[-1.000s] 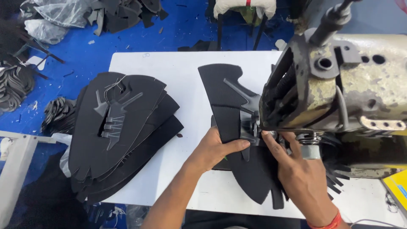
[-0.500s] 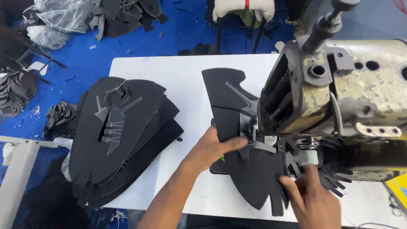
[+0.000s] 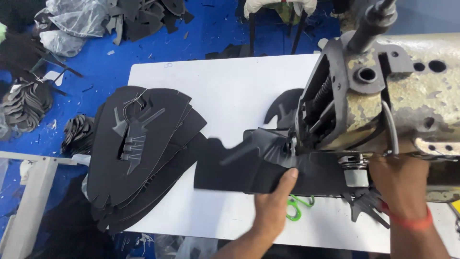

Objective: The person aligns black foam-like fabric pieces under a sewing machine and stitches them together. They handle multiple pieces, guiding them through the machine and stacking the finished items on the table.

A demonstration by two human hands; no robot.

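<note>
- Your left hand [image 3: 273, 206] lies flat on the black cut piece [image 3: 249, 165], thumb up against its near edge — pressing it onto the white table [image 3: 225, 91], fingers not curled around it.
- That piece stretches from near the stack on the left to under the head of the sewing machine [image 3: 383, 96] on the right; its left end is blurred.
- Your right hand [image 3: 400, 184] sits under the machine head at the near right, an orange band [image 3: 407, 221] on the wrist. Its fingers are hidden by the machine — I cannot tell whether they grip anything.
- A stack of black cut pieces [image 3: 139, 158] lies on the left part of the table, well apart from both hands.
- Green-handled snips [image 3: 297, 208] lie just right of your left hand, partly under the piece.
- More black scraps [image 3: 26, 103] lie on the blue floor at the far left.
</note>
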